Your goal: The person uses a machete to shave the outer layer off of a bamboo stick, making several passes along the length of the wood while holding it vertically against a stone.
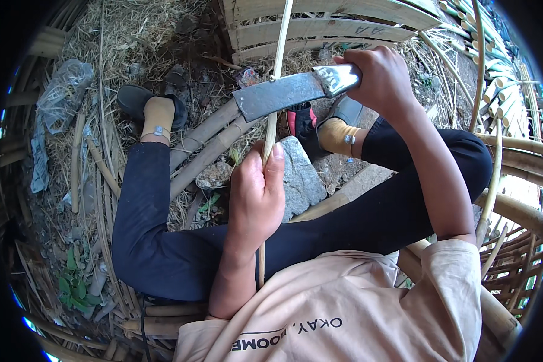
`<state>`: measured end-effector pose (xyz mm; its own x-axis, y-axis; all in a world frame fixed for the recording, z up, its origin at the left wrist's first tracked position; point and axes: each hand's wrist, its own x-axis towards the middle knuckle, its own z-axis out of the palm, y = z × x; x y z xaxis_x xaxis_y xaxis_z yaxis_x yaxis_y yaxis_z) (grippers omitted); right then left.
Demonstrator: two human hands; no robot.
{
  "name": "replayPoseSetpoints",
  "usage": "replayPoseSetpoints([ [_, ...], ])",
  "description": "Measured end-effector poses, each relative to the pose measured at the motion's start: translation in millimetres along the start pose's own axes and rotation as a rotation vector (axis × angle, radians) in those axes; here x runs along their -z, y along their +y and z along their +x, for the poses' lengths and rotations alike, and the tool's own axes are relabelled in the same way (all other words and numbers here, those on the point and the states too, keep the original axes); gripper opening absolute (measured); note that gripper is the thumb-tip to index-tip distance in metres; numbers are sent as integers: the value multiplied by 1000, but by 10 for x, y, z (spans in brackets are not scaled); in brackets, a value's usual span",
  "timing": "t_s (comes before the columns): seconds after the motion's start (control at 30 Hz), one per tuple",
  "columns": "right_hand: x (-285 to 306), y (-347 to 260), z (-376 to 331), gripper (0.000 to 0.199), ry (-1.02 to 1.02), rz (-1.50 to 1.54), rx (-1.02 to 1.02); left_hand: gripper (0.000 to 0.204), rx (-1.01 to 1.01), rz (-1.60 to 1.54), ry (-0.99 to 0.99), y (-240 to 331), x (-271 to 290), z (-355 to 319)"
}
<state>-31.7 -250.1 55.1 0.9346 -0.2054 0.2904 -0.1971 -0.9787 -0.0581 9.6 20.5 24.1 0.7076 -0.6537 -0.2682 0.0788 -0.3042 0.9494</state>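
My left hand (256, 190) is closed around a thin bamboo stick (281, 42), thumb lying along it. Running nearly upright through the picture, the stick passes over my lap at its lower end, and its top leaves the upper edge. In my right hand (380, 78) is a machete (277, 99) with a broad dark blade and a pale wrapped handle. Its blade crosses in front of the stick, just below a node and above my left hand, hiding a short stretch of it. Whether the edge bites into the stick I cannot tell.
A grey stone (301, 181) and bamboo poles (214, 148) lie between my legs. Ahead stands a slatted wooden crate (326, 27). A red and black item (301, 123) rests near my right shoe. Cut bamboo (504, 96) is piled far right; a plastic bag (66, 90) lies left.
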Motion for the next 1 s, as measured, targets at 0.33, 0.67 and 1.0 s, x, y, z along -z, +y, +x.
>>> replayPoseSetpoints([
  [0.33, 480, -71, -55, 9, 58, 354, -276, 38, 19, -142, -8, -33, 42, 44],
  [0.67, 114, -415, -204, 16, -361, 195, -67, 33, 48, -233, -45, -24, -44, 87],
  [1.0, -36, -352, -205, 17, -265, 191, -102, 34, 34, -226, -82, -32, -40, 12],
])
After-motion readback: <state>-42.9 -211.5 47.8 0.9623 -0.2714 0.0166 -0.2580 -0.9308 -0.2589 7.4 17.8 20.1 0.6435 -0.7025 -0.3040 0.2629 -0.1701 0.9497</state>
